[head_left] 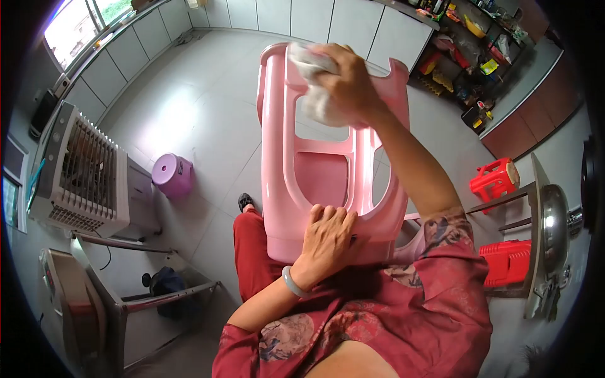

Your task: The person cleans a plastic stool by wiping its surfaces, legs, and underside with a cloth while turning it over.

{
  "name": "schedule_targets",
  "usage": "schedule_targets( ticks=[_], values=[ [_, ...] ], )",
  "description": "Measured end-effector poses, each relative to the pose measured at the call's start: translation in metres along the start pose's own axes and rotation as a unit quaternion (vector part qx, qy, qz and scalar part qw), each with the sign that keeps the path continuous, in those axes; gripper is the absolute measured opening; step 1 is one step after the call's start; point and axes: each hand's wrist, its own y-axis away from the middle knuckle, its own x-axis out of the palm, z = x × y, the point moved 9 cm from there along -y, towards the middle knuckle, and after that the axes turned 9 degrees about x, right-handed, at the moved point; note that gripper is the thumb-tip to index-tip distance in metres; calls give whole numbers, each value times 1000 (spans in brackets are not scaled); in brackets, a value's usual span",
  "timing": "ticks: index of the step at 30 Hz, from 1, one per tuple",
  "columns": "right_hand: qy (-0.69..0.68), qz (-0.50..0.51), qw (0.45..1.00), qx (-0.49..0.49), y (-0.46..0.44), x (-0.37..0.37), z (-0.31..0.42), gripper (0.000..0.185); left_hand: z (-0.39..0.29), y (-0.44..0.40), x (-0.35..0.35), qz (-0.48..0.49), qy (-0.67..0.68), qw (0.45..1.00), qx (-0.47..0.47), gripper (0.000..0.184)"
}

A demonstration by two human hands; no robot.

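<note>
A large pink plastic stool (275,157) lies on its side across my lap, its cut-out openings facing me. My left hand (326,240), with a pale bangle at the wrist, has its fingers curled over the near rim of an opening in the stool. Toward the far end of the stool, my right hand (350,79) is closed around a bunched white cloth (324,108). Part of the cloth hangs below the fingers against the stool's leg frame, and it is blurred.
To the left, an air cooler (94,173) stands beside a small purple stool (172,175). A metal-framed stand (151,305) is closer on that side. Red plastic stools (495,179) are at the right, near a metal pot (554,230). White cabinets (309,19) line the far wall.
</note>
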Motion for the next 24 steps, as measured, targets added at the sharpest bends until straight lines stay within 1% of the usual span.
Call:
schedule_targets(
  ticks=[1,3,4,5,6,7,9,10,13,14,17,19,20,23,24],
  values=[
    [-14,-14,1000,-11,-5,15,5,39,1,1,0,-1,2,1000,-1,41],
    [93,22,991,-94,-11,56,6,37,2,1,1,1,3,1000,-1,41],
    [209,73,969,-105,-8,85,-2,36,3,0,1,0,1,1000,-1,41],
    [323,122,932,-115,-4,113,-12,34,5,0,1,-1,-1,1000,1,41],
    [373,60,910,-173,2,123,-1,33,6,1,1,1,-4,1000,2,41],
    [372,75,909,-171,5,130,-6,32,4,3,2,4,-4,1000,0,41],
    [374,101,906,-171,5,129,9,30,5,2,2,2,-3,1000,0,40],
    [370,90,906,-184,10,128,14,30,5,1,1,3,-1,1000,2,40],
    [324,119,917,-198,35,127,22,31,5,1,2,5,5,1000,4,40],
    [284,138,925,-209,50,122,32,28,4,2,2,8,7,1000,1,40],
    [185,171,940,-230,99,110,55,27,6,6,-3,-28,43,999,0,40],
    [148,164,945,-241,124,101,62,28,9,14,-19,-138,123,983,7,43],
    [137,186,944,-235,132,97,65,28,11,19,-28,-191,161,968,12,45],
    [81,231,940,-237,150,94,66,29,-13,44,-56,-302,20,950,68,49],
    [119,274,924,-239,158,95,67,23,-15,51,-55,-307,15,949,73,51]
  ],
)
